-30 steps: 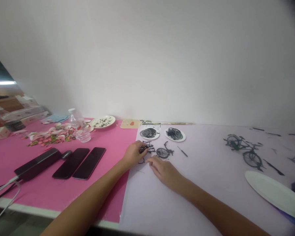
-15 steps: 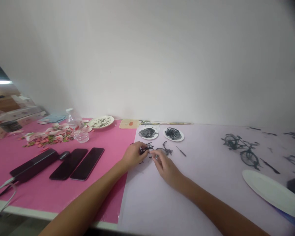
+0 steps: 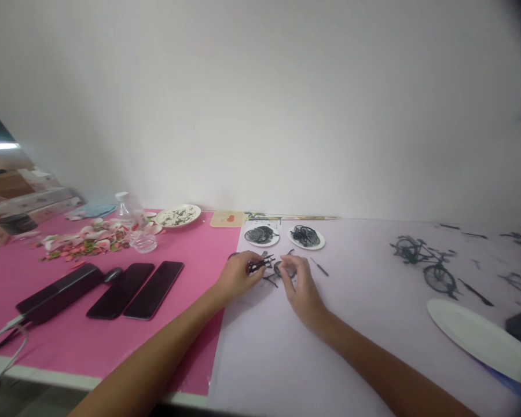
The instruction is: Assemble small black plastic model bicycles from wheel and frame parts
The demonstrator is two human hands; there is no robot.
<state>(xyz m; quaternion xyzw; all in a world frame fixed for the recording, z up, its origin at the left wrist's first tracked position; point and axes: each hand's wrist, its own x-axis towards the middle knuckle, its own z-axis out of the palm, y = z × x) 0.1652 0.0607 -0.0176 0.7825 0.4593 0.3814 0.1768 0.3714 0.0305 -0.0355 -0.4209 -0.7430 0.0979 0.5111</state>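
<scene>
Head view: a thin black frame piece (image 3: 261,264) is gripped between the thumb and fingers of the left hand (image 3: 238,277), over the pale lilac table cover (image 3: 269,359), near where it meets the pink one. The right hand (image 3: 303,289) is held just beside it with thumb and forefinger close together; whether anything is pinched there cannot be told, and a black wheel part (image 3: 277,269) is partly hidden by its fingers. Beyond, black parts are heaped on two white plates (image 3: 264,245).
</scene>
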